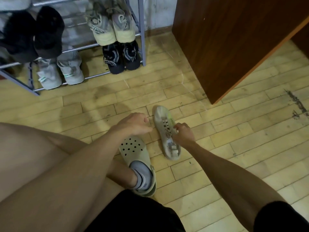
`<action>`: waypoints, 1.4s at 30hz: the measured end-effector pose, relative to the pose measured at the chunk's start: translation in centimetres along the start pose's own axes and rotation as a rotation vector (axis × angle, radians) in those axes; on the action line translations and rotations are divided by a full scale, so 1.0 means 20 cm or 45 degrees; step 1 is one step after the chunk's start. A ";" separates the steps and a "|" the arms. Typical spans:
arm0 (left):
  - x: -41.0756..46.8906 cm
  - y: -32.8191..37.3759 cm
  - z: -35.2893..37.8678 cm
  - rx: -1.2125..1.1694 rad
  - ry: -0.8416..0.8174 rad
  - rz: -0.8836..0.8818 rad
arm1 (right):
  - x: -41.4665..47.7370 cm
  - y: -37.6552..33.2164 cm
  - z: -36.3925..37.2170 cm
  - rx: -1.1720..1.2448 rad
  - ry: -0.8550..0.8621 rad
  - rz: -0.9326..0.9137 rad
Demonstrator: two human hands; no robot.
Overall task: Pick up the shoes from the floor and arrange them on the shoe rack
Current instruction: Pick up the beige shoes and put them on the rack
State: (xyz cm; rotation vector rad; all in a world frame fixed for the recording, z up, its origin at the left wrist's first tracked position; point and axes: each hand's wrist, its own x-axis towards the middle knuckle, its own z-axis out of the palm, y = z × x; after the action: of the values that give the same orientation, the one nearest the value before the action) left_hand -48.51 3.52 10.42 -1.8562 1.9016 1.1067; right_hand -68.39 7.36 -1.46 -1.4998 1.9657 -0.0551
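A pale laced sneaker (163, 122) lies on the wooden floor in front of me, toe pointing away. My right hand (184, 135) is on its right side, fingers closed on the laces and upper near the tongue. My left hand (133, 123) hovers just left of the sneaker, fingers curled, holding nothing. The metal shoe rack (142, 30) stands at the top left. It holds a pair of black shoes (33, 32), a cream pair (112, 27), a grey pair (60, 72) and a dark patterned pair (121, 57).
My foot in a beige clog (135, 153) with a grey sock rests just left of the sneaker. A brown wooden cabinet (225, 44) stands to the right of the rack. Wooden floor (234, 148) spreads to the right.
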 end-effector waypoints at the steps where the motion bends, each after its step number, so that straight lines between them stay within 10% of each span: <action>1: 0.01 -0.01 0.00 0.000 -0.001 -0.010 | 0.01 0.02 0.00 0.015 0.007 0.055; 7: 0.05 -0.03 0.01 -0.004 -0.105 0.013 | 0.03 0.15 0.07 0.101 -0.522 0.358; 15: 0.04 -0.03 -0.01 -0.043 -0.077 0.003 | 0.03 0.09 0.02 0.478 -0.669 0.474; 42: -1.03 -0.44 -1.12 -1.319 1.053 0.127 | -0.58 -1.93 -1.09 0.589 -0.201 -0.802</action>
State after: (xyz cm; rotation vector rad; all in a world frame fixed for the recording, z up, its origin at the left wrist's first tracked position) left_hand -30.15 4.68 36.30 -3.1955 1.9309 1.7591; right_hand -45.53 -3.19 36.80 -1.6720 1.1850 -0.5970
